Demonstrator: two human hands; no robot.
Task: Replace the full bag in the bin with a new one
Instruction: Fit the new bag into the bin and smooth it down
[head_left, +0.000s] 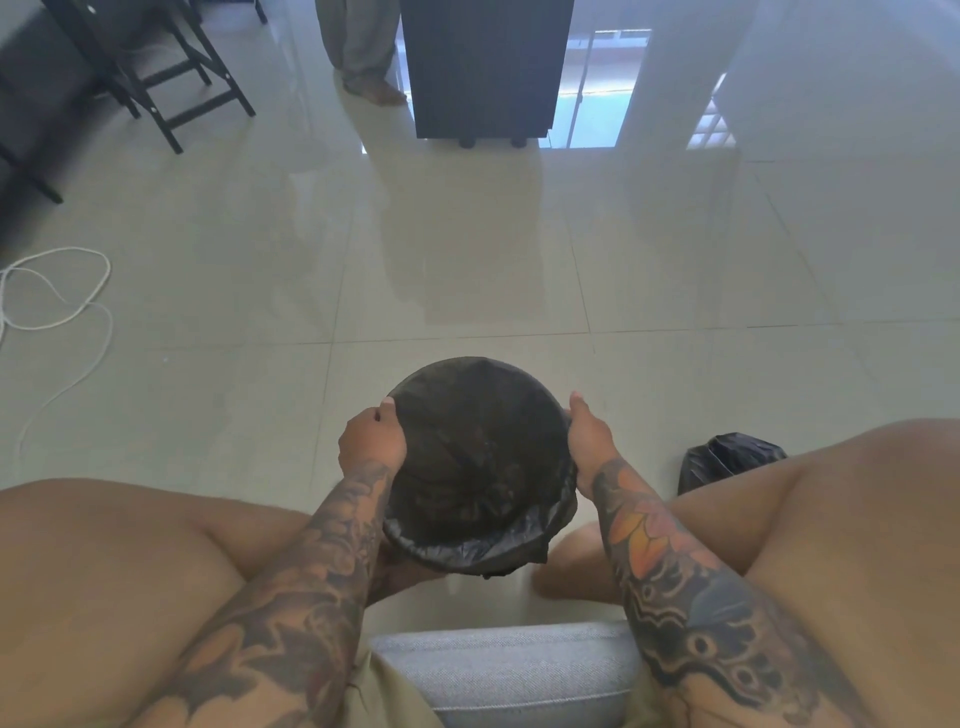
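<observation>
Head view: a seated person steadies a round bin (480, 558) on the pale tiled floor (519, 260) between the knees, at six o'clock in the frame. A black liner bag (478, 457) lines its inside and folds over the rim. The left hand (371, 436), at nine o'clock of the rim, curls its fingers over the plastic edge; the right hand (589, 434), at three o'clock, grips the edge likewise, thumb up. A tied black full bag (727, 462) sits on the floor at three o'clock of the bin, just beyond the right knee. A white cord (57, 312) loops at nine o'clock.
</observation>
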